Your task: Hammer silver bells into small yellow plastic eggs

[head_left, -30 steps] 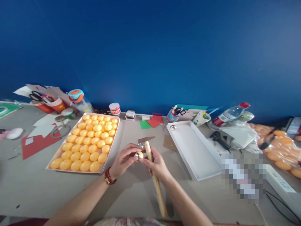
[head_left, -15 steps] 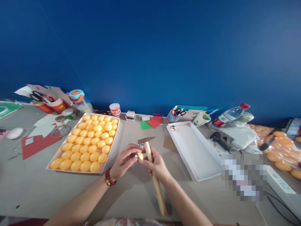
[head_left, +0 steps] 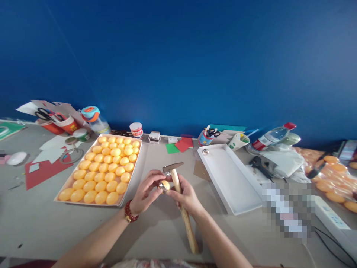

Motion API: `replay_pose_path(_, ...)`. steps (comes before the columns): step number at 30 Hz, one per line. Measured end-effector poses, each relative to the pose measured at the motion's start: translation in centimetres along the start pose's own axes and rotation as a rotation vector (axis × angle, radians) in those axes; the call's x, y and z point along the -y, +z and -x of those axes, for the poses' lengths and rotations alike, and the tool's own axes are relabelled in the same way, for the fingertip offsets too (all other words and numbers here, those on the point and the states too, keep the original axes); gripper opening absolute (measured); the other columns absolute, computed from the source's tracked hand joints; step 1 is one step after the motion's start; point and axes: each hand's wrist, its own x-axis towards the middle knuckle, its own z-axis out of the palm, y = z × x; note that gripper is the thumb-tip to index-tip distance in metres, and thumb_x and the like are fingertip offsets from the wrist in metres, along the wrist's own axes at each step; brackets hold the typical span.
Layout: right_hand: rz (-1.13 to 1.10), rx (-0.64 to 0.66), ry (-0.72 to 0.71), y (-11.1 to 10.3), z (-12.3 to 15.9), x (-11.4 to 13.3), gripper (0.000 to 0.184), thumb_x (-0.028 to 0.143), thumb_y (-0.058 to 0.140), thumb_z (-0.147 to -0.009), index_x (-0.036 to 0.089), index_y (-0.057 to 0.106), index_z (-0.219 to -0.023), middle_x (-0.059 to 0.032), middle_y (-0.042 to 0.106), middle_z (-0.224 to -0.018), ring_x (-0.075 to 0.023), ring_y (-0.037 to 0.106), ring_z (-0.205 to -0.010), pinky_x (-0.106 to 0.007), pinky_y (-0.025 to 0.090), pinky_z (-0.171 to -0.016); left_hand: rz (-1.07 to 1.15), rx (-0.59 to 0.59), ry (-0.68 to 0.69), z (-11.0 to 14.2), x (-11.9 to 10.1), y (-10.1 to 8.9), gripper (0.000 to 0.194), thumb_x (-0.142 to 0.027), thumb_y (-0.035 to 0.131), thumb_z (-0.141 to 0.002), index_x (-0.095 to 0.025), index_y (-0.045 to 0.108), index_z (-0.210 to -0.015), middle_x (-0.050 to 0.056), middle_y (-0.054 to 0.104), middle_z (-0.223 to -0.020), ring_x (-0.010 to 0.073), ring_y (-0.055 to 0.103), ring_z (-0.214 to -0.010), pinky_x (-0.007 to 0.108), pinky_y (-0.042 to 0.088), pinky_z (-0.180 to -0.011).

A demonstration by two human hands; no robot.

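My left hand [head_left: 146, 191] is closed on a small orange ball [head_left: 166, 184] whose near-left side carries shiny, silvery mirror-like pieces [head_left: 162, 187]. In my right hand [head_left: 188, 195] is a hammer [head_left: 184, 219] with a pale wooden handle, its metal head up and the handle end pointing towards me; the right thumb reaches to the ball's edge. Another silvery patch [head_left: 167, 173] shows by the hammer head, partly hidden. Left of my hands, a shallow white box [head_left: 126, 193] holds rows of orange balls [head_left: 90, 186]. A white tray [head_left: 231, 178] on the right holds one silvery ball [head_left: 205, 152].
Along the blue wall stand cups of pens and scissors [head_left: 205, 138], a red-and-white tub [head_left: 136, 130] and a blue-lidded bottle [head_left: 92, 117]. Red paper [head_left: 46, 172] lies at left. At right are a glue gun [head_left: 260, 166], a red-capped bottle [head_left: 273, 137] and a power strip [head_left: 331, 216].
The ball has turned slightly between my fingers, so more of its silvery side shows. My right hand and the hammer have hardly moved.
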Motion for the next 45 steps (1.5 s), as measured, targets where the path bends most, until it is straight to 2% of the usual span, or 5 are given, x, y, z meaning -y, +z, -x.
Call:
replay_pose_path(10,-0.075,-0.039,-0.009,0.3,-0.2,-0.3,0.049,0.043,0.079,-0.074,0.020,0.054,-0.110,0.0047,0.060,-0.072,-0.0027,0.041,-0.034,-0.015,0.034,-0.031,-0.587,0.075,0.286,0.0,0.6,-0.1,0.055,-0.024,0.065,-0.086,-0.026,0.046,-0.138,0.012,0.058,-0.120,0.0282,0.053,-0.110,0.044,0.047,-0.094)
replay_pose_path(17,-0.116,-0.118,-0.036,0.6,-0.2,0.0,0.044,0.048,0.070,-0.080,0.020,0.055,-0.110,-0.0047,0.069,-0.099,-0.0018,0.039,-0.035,-0.016,0.034,-0.028,-0.134,-0.074,0.044,-0.1,0.2,0.3,0.029,-0.023,0.052,-0.092,-0.019,0.052,-0.121,0.011,0.060,-0.112,0.0243,0.056,-0.103,0.040,0.047,-0.092)
replay_pose_path(24,-0.127,-0.212,-0.070,0.3,-0.6,0.2,0.039,0.046,0.067,-0.081,0.019,0.052,-0.105,-0.0036,0.072,-0.091,-0.0024,0.037,-0.033,-0.015,0.032,-0.028,0.564,-0.350,-0.334,-1.1,1.1,-0.3,0.019,-0.032,0.050,-0.089,-0.015,0.057,-0.091,0.001,0.057,-0.078,0.0068,0.046,-0.051,0.018,0.034,-0.046)
replay_pose_path(32,-0.123,-0.170,-0.068,0.4,-0.8,-0.4,0.034,0.042,0.065,-0.083,0.019,0.053,-0.104,-0.0022,0.072,-0.082,-0.0031,0.036,-0.033,-0.015,0.030,-0.028,0.672,-0.434,-0.439,-1.5,1.9,-1.2,0.027,-0.039,0.051,-0.085,-0.015,0.056,-0.071,-0.004,0.053,-0.058,0.0011,0.026,-0.033,0.016,0.016,-0.035)
replay_pose_path(45,-0.089,-0.202,-0.043,0.4,-0.8,-0.4,0.035,0.043,0.065,-0.082,0.019,0.054,-0.104,-0.0012,0.071,-0.081,-0.0031,0.037,-0.033,-0.015,0.031,-0.028,0.388,-0.487,-0.479,-1.2,1.0,-0.3,0.049,-0.048,0.054,-0.087,-0.014,0.052,-0.053,-0.001,0.048,-0.048,0.0072,0.040,-0.044,0.016,0.022,-0.038)
